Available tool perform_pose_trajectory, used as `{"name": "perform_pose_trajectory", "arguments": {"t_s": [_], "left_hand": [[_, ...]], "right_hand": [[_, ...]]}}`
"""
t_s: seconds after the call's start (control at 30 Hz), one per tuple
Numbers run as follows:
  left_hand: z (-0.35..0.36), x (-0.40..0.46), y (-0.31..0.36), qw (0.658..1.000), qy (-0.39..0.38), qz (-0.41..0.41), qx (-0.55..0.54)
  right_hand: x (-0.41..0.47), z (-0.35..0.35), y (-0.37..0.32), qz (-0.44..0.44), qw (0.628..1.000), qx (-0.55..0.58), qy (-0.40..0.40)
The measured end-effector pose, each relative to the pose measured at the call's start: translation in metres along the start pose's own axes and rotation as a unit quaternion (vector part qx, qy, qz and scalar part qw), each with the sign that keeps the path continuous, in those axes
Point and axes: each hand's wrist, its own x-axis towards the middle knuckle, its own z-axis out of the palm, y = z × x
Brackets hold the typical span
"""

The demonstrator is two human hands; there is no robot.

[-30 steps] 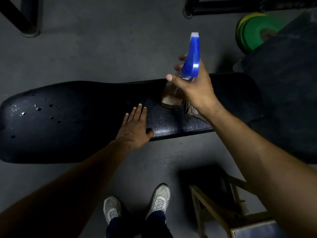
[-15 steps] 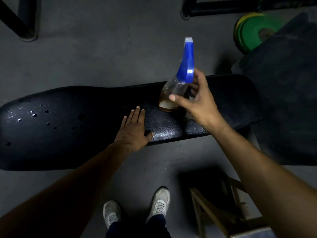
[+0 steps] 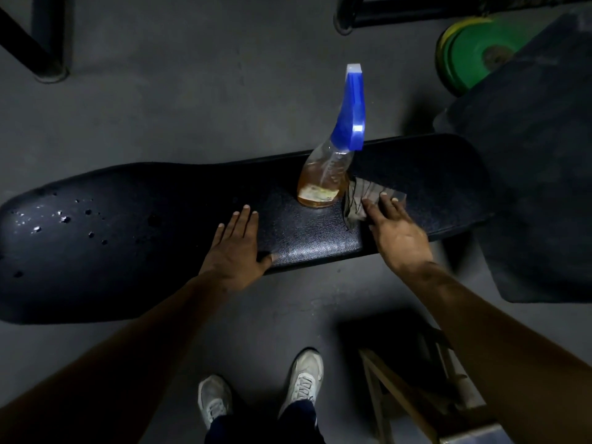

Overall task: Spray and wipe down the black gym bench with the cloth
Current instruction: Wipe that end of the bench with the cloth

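Observation:
The black gym bench (image 3: 128, 238) runs left to right across the view, with spray droplets on its left end. A clear spray bottle (image 3: 333, 161) with a blue trigger head and amber liquid stands upright on the bench, free of any hand. Just right of it lies a grey cloth (image 3: 362, 197). My right hand (image 3: 397, 232) rests on the cloth, fingers spread flat over its near edge. My left hand (image 3: 237, 248) lies flat on the bench, palm down and fingers apart, left of the bottle.
A green and yellow weight plate (image 3: 477, 52) lies on the floor at the back right beside a large dark pad (image 3: 538, 174). A wooden stool frame (image 3: 413, 402) stands at the lower right. Black rack feet (image 3: 48, 68) sit at the back. My shoes (image 3: 301, 379) are below.
My right hand set the spray bottle down upright on the bench, let go of it, and moved down onto the cloth beside it. My left hand stayed flat on the bench.

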Motion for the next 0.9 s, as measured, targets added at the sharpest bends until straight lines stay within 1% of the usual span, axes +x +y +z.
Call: {"name": "perform_pose_trajectory", "arguments": {"t_s": [0.13, 0.2, 0.27, 0.33, 0.4, 0.47, 0.53, 0.6, 0.77, 0.9], "left_hand": [[0.002, -0.003, -0.002, 1.0, 0.0, -0.002, -0.004], [0.004, -0.005, -0.003, 1.0, 0.002, 0.0, -0.008], [0.007, -0.009, -0.004, 1.0, 0.003, 0.0, -0.014], [0.009, -0.014, -0.005, 1.0, 0.005, 0.003, -0.021], [0.011, -0.02, -0.009, 1.0, 0.009, 0.007, -0.028], [0.011, -0.027, -0.017, 1.0, 0.011, 0.008, -0.028], [0.01, -0.034, -0.028, 1.0, 0.011, 0.004, -0.025], [0.008, -0.041, -0.044, 1.0, 0.013, -0.006, -0.028], [0.003, -0.061, -0.091, 0.999, 0.022, -0.038, -0.032], [-0.002, -0.082, -0.132, 0.997, 0.039, -0.059, -0.039]], "right_hand": [[-0.009, -0.006, -0.017, -0.007, 0.996, -0.087, 0.0], [-0.014, -0.007, -0.027, -0.012, 0.991, -0.129, 0.017], [-0.02, -0.009, -0.04, -0.02, 0.989, -0.142, 0.032], [-0.031, -0.01, -0.054, -0.026, 0.991, -0.131, 0.02], [-0.047, -0.011, -0.071, -0.028, 0.995, -0.091, 0.001], [-0.066, -0.009, -0.09, -0.032, 0.999, -0.01, -0.026], [-0.082, -0.003, -0.109, -0.028, 0.996, 0.052, -0.061], [-0.093, 0.005, -0.128, -0.027, 0.993, 0.093, -0.074], [-0.099, 0.015, -0.184, -0.062, 0.982, 0.18, -0.018], [-0.087, 0.01, -0.226, -0.069, 0.98, 0.185, 0.019]]}}
